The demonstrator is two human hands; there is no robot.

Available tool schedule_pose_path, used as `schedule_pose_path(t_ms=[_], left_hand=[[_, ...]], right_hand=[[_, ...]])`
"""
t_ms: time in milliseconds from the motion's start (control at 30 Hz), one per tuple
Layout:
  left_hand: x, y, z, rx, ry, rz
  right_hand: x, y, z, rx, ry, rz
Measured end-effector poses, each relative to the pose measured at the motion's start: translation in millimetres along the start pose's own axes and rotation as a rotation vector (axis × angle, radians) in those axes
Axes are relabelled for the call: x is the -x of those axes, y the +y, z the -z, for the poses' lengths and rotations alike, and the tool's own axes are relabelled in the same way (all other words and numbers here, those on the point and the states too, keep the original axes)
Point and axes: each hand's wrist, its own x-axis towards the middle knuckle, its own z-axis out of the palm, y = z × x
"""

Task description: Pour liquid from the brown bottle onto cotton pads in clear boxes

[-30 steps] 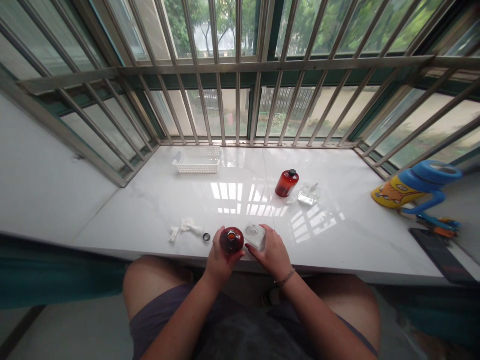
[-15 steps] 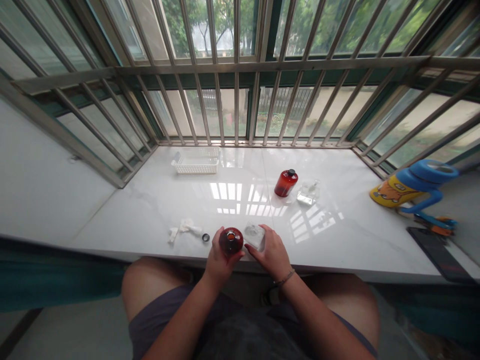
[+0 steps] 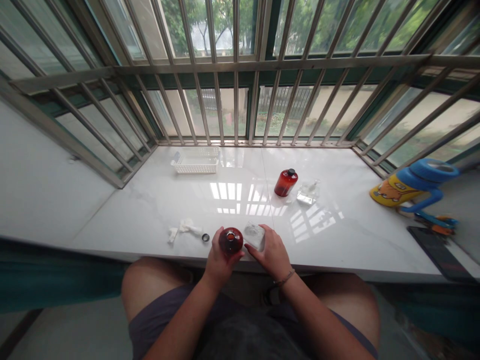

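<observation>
My left hand (image 3: pixel 220 259) is wrapped around a dark red-brown bottle (image 3: pixel 231 245), whose uncapped mouth faces up. Close beside it, my right hand (image 3: pixel 273 251) grips a clear, box-shaped container (image 3: pixel 254 236), glass or plastic; its exact kind is hard to make out. The two held things are side by side at the counter's front edge. Left of the bottle lies a small black ring-like cap (image 3: pixel 205 237). Crumpled white tissue (image 3: pixel 189 227) lies farther left.
A second red-brown bottle (image 3: pixel 286 183) with a black cap stands farther back, beside a clear item (image 3: pixel 308 193). A white perforated basket (image 3: pixel 195 169) is at the back left. On the right are a blue-and-yellow flask (image 3: pixel 407 186) and a phone (image 3: pixel 438 255). Metal bars (image 3: pixel 236 65) line the window.
</observation>
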Motion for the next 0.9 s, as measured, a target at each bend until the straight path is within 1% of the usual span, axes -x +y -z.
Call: schedule_pose_path(t_ms=[200, 700, 900], left_hand=[[0.3, -1.1, -0.1, -0.008, 0.019, -0.018], [-0.4, 2.8, 1.1, -0.005, 0.009, -0.026], [-0.5, 3.9, 2.2, -0.016, -0.005, 0.006]], right_hand=[[0.4, 1.2, -1.6, 0.004, 0.006, 0.008], [0.7, 1.7, -2.5, 0.010, 0.012, 0.013], [1.0, 2.6, -3.2, 0.006, 0.016, 0.016]])
